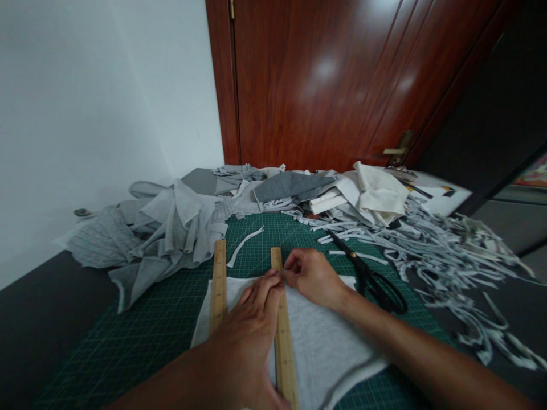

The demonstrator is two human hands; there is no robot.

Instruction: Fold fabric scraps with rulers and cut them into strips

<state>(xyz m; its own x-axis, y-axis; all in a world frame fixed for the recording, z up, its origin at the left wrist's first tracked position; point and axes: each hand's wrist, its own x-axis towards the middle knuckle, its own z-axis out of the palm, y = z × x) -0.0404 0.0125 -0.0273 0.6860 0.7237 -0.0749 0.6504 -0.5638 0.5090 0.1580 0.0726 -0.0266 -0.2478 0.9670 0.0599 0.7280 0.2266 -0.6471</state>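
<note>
The grey cloth [325, 341] lies flat on the green cutting mat [128, 341], near the front edge of the surface, with two wooden rulers laid across it side by side. The left hand [252, 319] presses flat on the right ruler [282, 336], fingers [267, 287] stretched out and close together, tips touching the wood and the cloth just beside it. The left ruler [219, 285] lies apart and untouched. The right hand [314, 278] is curled at the ruler's far end, fingers pinched together; whether they grip a marker or the cloth edge I cannot tell. The step looks like marking or lining up a strip along the ruler. A clean line calls for steady downward pressure so the ruler does not slip. Black scissors [371, 279] lie just right of the hand, beside a pile of cut strips [448, 256].
</note>
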